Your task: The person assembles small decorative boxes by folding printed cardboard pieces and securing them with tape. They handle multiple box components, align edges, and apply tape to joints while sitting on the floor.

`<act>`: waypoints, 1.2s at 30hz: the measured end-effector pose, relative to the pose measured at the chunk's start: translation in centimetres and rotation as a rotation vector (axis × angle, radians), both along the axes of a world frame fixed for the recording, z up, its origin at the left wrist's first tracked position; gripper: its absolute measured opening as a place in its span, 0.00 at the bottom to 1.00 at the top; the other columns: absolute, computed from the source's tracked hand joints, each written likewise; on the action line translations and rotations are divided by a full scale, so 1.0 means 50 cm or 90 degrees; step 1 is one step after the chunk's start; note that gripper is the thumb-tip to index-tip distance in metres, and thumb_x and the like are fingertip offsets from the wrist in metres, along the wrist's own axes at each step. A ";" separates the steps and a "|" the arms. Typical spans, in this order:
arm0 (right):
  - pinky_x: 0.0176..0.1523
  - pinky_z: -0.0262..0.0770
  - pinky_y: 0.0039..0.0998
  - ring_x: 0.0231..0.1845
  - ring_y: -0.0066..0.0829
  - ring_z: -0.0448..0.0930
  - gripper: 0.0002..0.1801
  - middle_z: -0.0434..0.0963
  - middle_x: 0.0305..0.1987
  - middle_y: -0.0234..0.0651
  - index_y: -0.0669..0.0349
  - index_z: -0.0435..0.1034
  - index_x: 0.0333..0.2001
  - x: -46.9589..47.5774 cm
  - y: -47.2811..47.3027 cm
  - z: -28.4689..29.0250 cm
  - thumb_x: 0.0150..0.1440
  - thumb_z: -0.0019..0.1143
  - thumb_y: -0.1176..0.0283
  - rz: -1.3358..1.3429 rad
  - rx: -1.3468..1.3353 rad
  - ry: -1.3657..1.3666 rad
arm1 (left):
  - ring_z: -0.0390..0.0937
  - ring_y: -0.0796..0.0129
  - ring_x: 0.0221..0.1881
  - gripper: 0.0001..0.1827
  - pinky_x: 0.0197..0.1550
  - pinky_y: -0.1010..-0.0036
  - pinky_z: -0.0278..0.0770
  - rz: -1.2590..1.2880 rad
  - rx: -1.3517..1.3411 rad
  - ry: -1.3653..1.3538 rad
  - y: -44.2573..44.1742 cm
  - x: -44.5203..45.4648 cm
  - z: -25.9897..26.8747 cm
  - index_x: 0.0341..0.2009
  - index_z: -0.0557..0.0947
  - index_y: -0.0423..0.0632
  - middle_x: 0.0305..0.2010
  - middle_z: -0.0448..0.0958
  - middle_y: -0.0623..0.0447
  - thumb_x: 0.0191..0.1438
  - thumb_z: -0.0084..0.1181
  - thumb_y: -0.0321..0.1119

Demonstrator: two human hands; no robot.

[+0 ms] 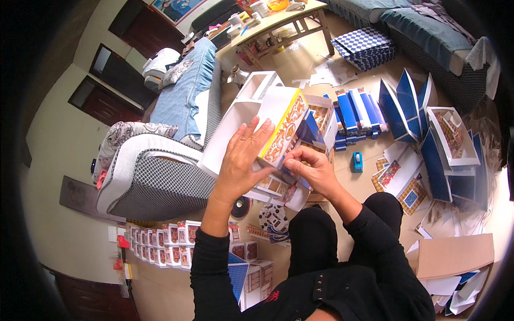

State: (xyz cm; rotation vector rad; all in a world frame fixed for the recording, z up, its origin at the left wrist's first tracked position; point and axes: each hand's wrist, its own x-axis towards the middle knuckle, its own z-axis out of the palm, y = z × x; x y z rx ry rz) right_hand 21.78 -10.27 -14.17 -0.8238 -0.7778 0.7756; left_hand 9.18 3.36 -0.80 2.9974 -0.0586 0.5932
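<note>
A white cardboard piece with a yellow edge and an orange scroll-pattern strip lies tilted before me, on top of other partly folded card pieces. My left hand is spread flat on its white face, fingers apart, thumb towards the lower corner. At that lower corner my right hand has its thumb and forefinger pinched together; whether something thin is between them cannot be told. Just under and beyond the hands are printed card parts, a blue panel and an open box with brown checked lining.
A blue tape dispenser stands on the floor at the right. Blue folded boxes, upright blue panels and paper scraps lie beyond. A sofa is at the left, with rows of small printed boxes below it.
</note>
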 end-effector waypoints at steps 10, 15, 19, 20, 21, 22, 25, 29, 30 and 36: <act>0.42 0.70 0.19 0.36 0.14 0.72 0.09 0.75 0.37 0.25 0.63 0.72 0.42 -0.008 0.011 -0.016 0.66 0.57 0.68 0.050 0.037 0.038 | 0.57 0.54 0.75 0.51 0.74 0.54 0.53 0.001 -0.041 0.006 0.002 0.001 0.002 0.67 0.69 0.50 0.71 0.66 0.50 0.34 0.75 0.31; 0.42 0.70 0.18 0.36 0.13 0.72 0.10 0.74 0.37 0.24 0.62 0.72 0.41 -0.006 0.012 -0.020 0.66 0.57 0.66 0.047 0.069 0.014 | 0.59 0.55 0.74 0.50 0.73 0.55 0.55 -0.010 -0.054 0.004 -0.003 0.007 0.005 0.67 0.70 0.51 0.71 0.67 0.50 0.34 0.76 0.32; 0.38 0.70 0.17 0.34 0.11 0.72 0.11 0.74 0.34 0.22 0.60 0.73 0.41 -0.005 0.016 -0.028 0.65 0.58 0.63 0.036 0.065 0.019 | 0.59 0.55 0.74 0.50 0.73 0.55 0.55 -0.004 -0.039 0.003 -0.002 0.006 0.007 0.66 0.71 0.51 0.70 0.67 0.50 0.33 0.76 0.33; 0.38 0.70 0.17 0.34 0.11 0.72 0.12 0.74 0.34 0.22 0.60 0.73 0.41 -0.003 0.015 -0.028 0.65 0.58 0.62 0.038 0.061 0.018 | 0.59 0.55 0.74 0.50 0.73 0.54 0.55 -0.002 -0.035 0.002 0.001 0.005 0.006 0.66 0.71 0.51 0.70 0.68 0.50 0.33 0.76 0.33; 0.38 0.70 0.16 0.34 0.11 0.72 0.12 0.74 0.34 0.22 0.60 0.73 0.41 -0.003 0.015 -0.030 0.65 0.58 0.62 0.041 0.056 0.018 | 0.59 0.55 0.74 0.50 0.73 0.54 0.55 0.000 -0.031 0.000 0.005 0.003 0.004 0.66 0.71 0.51 0.70 0.68 0.51 0.33 0.76 0.33; 0.37 0.69 0.16 0.34 0.11 0.72 0.12 0.74 0.34 0.21 0.60 0.73 0.41 -0.003 0.015 -0.031 0.65 0.58 0.62 0.044 0.050 0.018 | 0.59 0.56 0.74 0.49 0.73 0.54 0.55 0.002 -0.027 -0.002 0.008 0.003 0.003 0.66 0.71 0.51 0.70 0.68 0.51 0.33 0.76 0.34; 0.37 0.69 0.16 0.34 0.11 0.72 0.12 0.74 0.34 0.21 0.59 0.73 0.41 0.000 0.015 -0.032 0.65 0.58 0.61 0.050 0.031 0.019 | 0.59 0.56 0.74 0.49 0.72 0.54 0.55 -0.012 -0.042 -0.010 0.009 0.003 0.001 0.65 0.72 0.52 0.70 0.68 0.52 0.34 0.76 0.34; 0.39 0.70 0.17 0.34 0.12 0.72 0.11 0.74 0.34 0.22 0.60 0.73 0.40 -0.002 0.016 -0.024 0.65 0.59 0.63 0.034 0.060 0.015 | 0.57 0.54 0.75 0.49 0.73 0.54 0.53 -0.017 -0.036 0.001 0.019 0.007 0.002 0.65 0.72 0.51 0.69 0.69 0.50 0.33 0.76 0.34; 0.39 0.70 0.18 0.35 0.12 0.72 0.11 0.74 0.35 0.22 0.60 0.73 0.40 -0.001 0.014 -0.022 0.64 0.59 0.63 0.024 0.050 -0.005 | 0.57 0.54 0.75 0.49 0.73 0.54 0.53 -0.018 -0.037 0.004 0.017 0.008 0.006 0.65 0.72 0.51 0.69 0.69 0.50 0.33 0.76 0.35; 0.39 0.69 0.19 0.35 0.12 0.71 0.10 0.74 0.34 0.22 0.62 0.74 0.40 -0.002 -0.006 -0.010 0.63 0.60 0.66 -0.006 -0.012 -0.099 | 0.56 0.55 0.75 0.47 0.73 0.54 0.52 -0.023 -0.026 0.005 0.017 0.010 0.014 0.64 0.73 0.52 0.70 0.69 0.51 0.34 0.76 0.35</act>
